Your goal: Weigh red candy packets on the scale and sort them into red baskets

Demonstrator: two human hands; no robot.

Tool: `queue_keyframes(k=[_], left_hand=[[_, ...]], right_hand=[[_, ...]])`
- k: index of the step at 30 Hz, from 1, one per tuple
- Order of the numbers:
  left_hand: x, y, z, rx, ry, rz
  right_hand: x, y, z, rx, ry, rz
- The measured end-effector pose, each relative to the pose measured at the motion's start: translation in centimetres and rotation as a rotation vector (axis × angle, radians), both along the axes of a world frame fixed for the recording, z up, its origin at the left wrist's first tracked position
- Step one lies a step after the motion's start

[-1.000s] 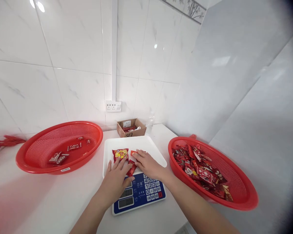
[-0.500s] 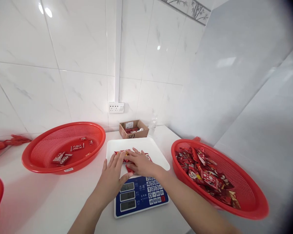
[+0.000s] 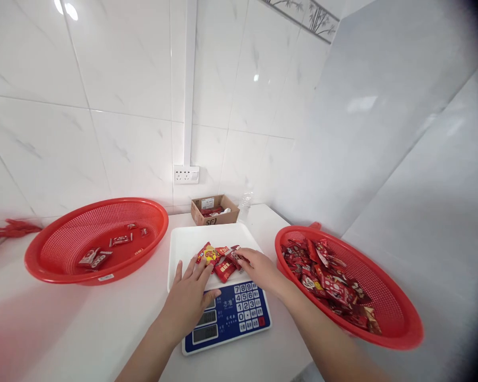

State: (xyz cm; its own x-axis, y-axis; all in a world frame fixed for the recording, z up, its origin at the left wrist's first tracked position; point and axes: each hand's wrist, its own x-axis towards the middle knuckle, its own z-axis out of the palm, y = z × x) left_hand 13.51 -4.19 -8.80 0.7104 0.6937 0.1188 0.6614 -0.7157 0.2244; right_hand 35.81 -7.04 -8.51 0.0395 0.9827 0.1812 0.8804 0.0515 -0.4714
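Observation:
Several small snack packets [image 3: 223, 263], red with one yellow, lie in a row on the white pan [image 3: 183, 236] of a digital scale [image 3: 229, 318]. My left hand [image 3: 189, 292] is spread over the pan's front left part, its fingertips against the left end of the row and its thumb above the displays. It holds nothing. At the right end, my right hand [image 3: 261, 269] has its bent fingers closed on a dark red snack packet [image 3: 235, 256]. Its thumb is partly hidden. The left hand covers part of the scale's display panel.
A red basket [image 3: 402, 318] full of red packets stands at the right. Another red basket [image 3: 40, 265], holding a few packets, is at the left. Behind the scale are a cardboard box [image 3: 219, 220] and a clear plastic bottle [image 3: 246, 201], near a wall socket [image 3: 186, 174].
My right hand has slid right off the middle of the packets to their right end, uncovering them. My left hand has stayed spread at the left, slightly lower. The view has shifted slightly.

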Motion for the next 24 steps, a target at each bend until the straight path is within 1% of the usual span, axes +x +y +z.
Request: queue_keyframes(k=[4, 7, 11, 14, 16, 18, 20, 24], left_hand=[[0.3, -0.5, 0.0, -0.013, 0.001, -0.044], [0.4, -0.7, -0.1, -0.008, 0.001, -0.051], [0.3, -0.7, 0.1, -0.010, 0.024, -0.024], [0.3, -0.9, 0.4, -0.029, 0.038, -0.024], [0.3, -1.0, 0.5, -0.036, 0.025, -0.029], [0.2, -1.0, 0.4, -0.041, 0.010, -0.032], [0.0, -0.9, 0.3, -0.044, 0.000, -0.037], [-0.3, -0.7, 0.4, -0.026, -0.028, -0.038]], right_hand=[[-0.7, -0.3, -0.5, -0.015, -0.008, 0.001], [-0.9, -0.2, -0.6, -0.026, -0.012, 0.004], [-0.6, -0.4, -0.6, -0.003, 0.013, 0.035], [-0.3, -1.0, -0.5, 0.004, 0.011, 0.050], [0.1, -1.7, -0.2, 0.007, 0.012, 0.037], [0.9, -2.6, 0.0, 0.029, 0.023, -0.013], [2.5, -3.6, 0.3, 0.063, 0.025, -0.096], [7.6, -5.8, 1.0, 0.097, -0.029, -0.286]])
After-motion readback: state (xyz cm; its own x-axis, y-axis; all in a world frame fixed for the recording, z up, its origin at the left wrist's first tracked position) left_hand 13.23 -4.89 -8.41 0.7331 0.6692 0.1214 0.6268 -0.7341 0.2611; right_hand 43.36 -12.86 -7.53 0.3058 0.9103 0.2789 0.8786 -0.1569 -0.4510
